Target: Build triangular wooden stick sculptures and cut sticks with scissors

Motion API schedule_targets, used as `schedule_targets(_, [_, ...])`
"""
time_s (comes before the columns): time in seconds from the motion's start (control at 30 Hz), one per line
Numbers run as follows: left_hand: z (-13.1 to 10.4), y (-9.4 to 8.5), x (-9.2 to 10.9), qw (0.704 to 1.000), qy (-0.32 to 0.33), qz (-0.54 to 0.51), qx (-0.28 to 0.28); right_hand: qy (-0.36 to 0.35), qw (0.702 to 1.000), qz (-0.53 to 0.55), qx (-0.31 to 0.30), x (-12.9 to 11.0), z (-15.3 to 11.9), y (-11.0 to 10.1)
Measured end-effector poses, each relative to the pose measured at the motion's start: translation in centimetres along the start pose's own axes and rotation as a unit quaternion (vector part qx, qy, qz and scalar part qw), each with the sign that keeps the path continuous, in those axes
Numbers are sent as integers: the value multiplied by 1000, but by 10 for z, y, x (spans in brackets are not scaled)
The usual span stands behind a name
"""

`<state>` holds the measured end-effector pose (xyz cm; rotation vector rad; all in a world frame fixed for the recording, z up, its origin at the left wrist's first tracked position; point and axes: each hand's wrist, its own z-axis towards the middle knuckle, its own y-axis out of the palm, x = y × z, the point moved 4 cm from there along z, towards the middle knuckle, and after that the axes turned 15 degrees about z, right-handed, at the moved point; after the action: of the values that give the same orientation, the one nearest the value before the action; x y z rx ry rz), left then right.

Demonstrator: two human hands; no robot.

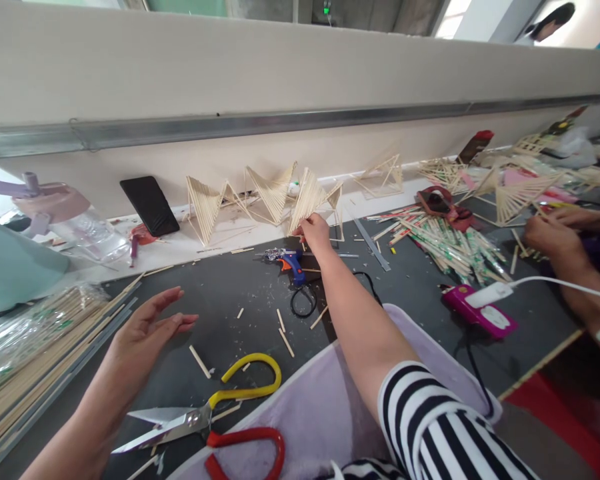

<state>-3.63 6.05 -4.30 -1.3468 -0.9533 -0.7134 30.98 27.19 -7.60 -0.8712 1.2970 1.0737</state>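
Observation:
My right hand (314, 233) reaches to the back of the dark table, its fingers pinched at the lower front of a twisted stick model (307, 193). Further wooden stick models (205, 203) stand beside it along the white ledge. Just below that hand lies a blue hot glue gun (294, 265) with an orange trigger. At the left, my left hand (153, 327) hovers above the table with fingers apart and nothing in them. Nearest to it below are large scissors (195, 421), blades spread, with one yellow and one red handle.
Bundled sticks (55, 360), a bottle (75, 220) and a phone (150, 205) are at the left. On the right are a metal ruler (370, 243), wrapped chopsticks (455, 247), a magenta power strip (480, 312) and a co-worker's hands (555, 230). Cut stick pieces (286, 342) lie scattered.

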Motion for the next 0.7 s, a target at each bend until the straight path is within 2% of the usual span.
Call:
schedule_targets(0.23, [0,0,1,1000,2,-11,-8,-38,995,-52,74,-9,-4,-13])
schedule_targets(0.47, [1,1,-1,1000,-1,3,-1,-45,984,-108,133,-24,-2,-32])
schedule_targets(0.57, [2,2,-2,1000,-5,9,-2,-41,982,-118,141,-27,0,-37])
schedule_targets(0.7, [3,1,-2,1000,-11,4,2,-24,986,-115,122,-22,3,-35])
